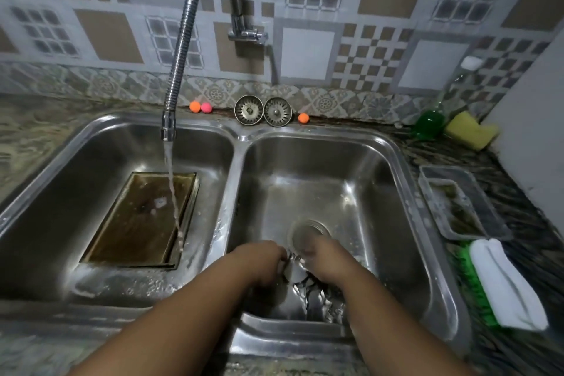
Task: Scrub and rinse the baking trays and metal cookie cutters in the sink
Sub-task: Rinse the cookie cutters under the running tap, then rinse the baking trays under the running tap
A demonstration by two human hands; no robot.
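A brown-stained rectangular baking tray [137, 220] lies flat in the left sink basin [61, 180], and water from the flexible tap hose [180, 49] runs onto it. Both my hands are low in the right basin [381, 192], just in front of the drain [309, 232]. My left hand [259, 259] and my right hand [328, 259] grip a small metal cookie cutter [293, 265] between them. Several more metal cutters [317, 296] lie on the basin floor below my wrists, partly hidden by my forearms.
Two sink strainers [262, 110] and three small coloured balls [200, 107] sit on the back ledge. At the right stand a green soap bottle [428, 123], a yellow sponge [471, 131], a clear plastic tub [457, 201] and a green brush under a white cloth [506, 284].
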